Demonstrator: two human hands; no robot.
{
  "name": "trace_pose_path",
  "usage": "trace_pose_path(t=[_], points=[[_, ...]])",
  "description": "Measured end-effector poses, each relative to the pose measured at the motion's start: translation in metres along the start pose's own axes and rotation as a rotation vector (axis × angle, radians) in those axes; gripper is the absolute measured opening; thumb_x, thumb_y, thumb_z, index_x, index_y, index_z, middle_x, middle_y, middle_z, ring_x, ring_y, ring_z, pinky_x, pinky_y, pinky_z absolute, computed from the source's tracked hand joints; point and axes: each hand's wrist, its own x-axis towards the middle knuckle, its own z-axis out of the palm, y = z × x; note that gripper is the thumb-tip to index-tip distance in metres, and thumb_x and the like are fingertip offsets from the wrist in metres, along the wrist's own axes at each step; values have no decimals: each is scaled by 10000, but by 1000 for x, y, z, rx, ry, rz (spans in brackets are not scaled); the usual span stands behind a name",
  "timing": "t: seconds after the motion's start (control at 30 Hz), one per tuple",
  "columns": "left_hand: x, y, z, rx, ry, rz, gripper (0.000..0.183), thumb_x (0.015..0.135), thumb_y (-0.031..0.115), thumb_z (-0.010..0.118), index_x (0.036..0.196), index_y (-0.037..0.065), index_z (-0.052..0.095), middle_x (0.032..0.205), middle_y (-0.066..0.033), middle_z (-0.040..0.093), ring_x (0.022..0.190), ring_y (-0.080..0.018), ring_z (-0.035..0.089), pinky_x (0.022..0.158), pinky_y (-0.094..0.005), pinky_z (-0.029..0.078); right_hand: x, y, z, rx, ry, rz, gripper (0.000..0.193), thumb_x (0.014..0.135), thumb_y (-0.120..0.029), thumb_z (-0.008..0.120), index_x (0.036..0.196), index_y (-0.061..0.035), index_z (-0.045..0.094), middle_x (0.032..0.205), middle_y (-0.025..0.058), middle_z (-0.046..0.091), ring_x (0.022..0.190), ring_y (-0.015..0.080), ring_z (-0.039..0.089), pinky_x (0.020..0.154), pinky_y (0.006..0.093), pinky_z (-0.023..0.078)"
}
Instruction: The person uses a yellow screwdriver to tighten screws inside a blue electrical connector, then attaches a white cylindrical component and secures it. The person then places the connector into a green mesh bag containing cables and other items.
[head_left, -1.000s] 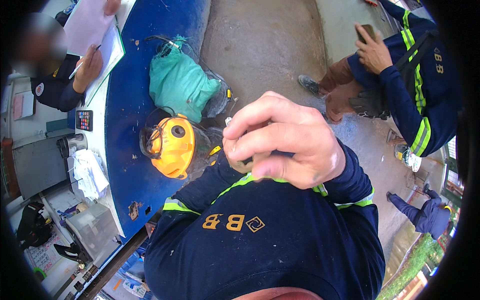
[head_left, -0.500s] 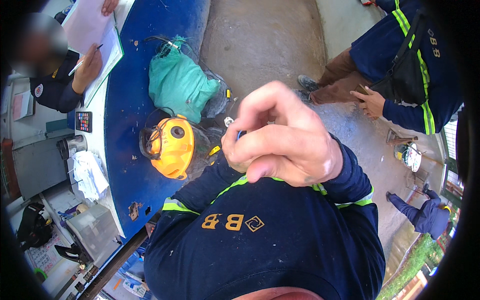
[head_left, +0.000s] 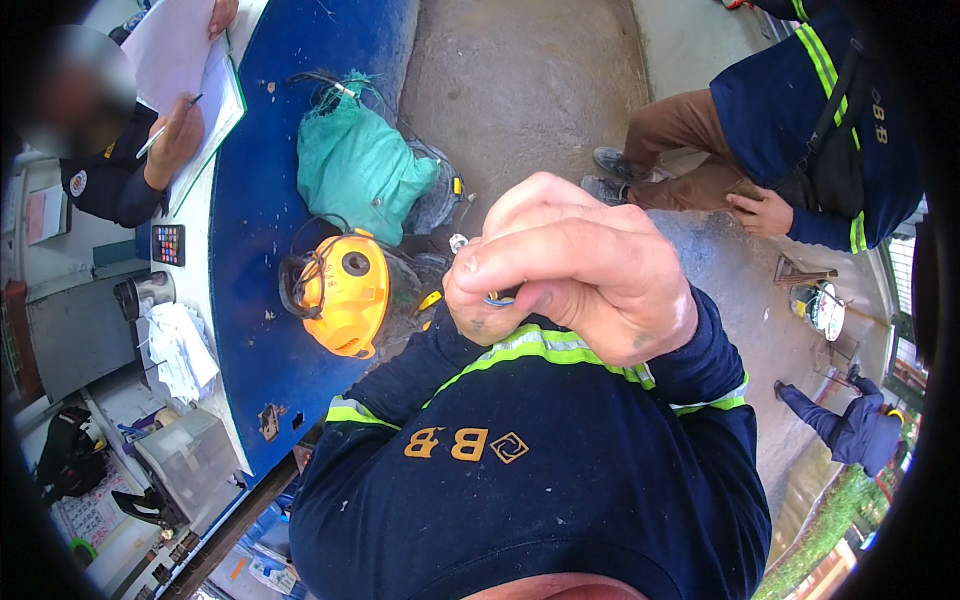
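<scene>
In front of my chest, both hands are together. My right hand is closed, with its bent fingers and thumb pinching over my left hand. Most of my left hand is hidden behind it; the part that shows looks closed. A small silvery bit pokes out at the far left of the fingers. Between the hands shows a small blue and dark piece. What these belong to is covered by my fingers.
Left of my hands, a blue counter bears a yellow hard hat and a green mesh sack. Behind it a person writes in a book. A seated co-worker is at right. Another person is farther off.
My right hand's fingers have folded down and its thumb has tucked under, uncovering more of the blue piece. The seated co-worker has shifted to the right.
</scene>
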Motion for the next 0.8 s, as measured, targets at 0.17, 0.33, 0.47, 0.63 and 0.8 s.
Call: trace_pose_path(t=[0.17,0.33,0.47,0.63,0.8], points=[[-1,3,-2,15,9,-2,382,738,154,796,1035,40,585,960,-110,665,854,-199,657,737,-316,511,4,-12,-9,-79,-111,11,213,726,-41,760,924,-49,682,963,107,622,813,253,608,674,321,493],[-2,5,-1,24,5,-5,390,732,148,800,1038,39,583,959,-111,664,852,-199,657,737,-316,511,-1,-6,-3,-4,-61,31,243,696,-30,778,916,-61,678,918,101,604,826,254,616,679,329,501],[-3,5,0,28,7,-9,397,728,143,803,1040,39,581,958,-111,663,851,-199,656,738,-315,511,1,-12,-3,-43,-115,15,263,698,0,766,943,-53,685,932,106,608,818,245,612,684,327,501],[-6,7,-3,31,9,-20,405,722,138,806,1042,38,579,956,-112,661,849,-199,656,739,-314,511,-7,-10,-4,50,-93,38,309,720,75,704,1012,-22,669,1032,133,646,847,268,607,750,355,497],[2,3,7,10,-1,-16,413,716,132,810,1045,37,577,955,-113,660,847,-199,655,739,-314,511,-7,-12,-4,-62,-103,-50,339,721,61,703,1044,-28,650,1044,121,636,901,297,602,808,365,483]])
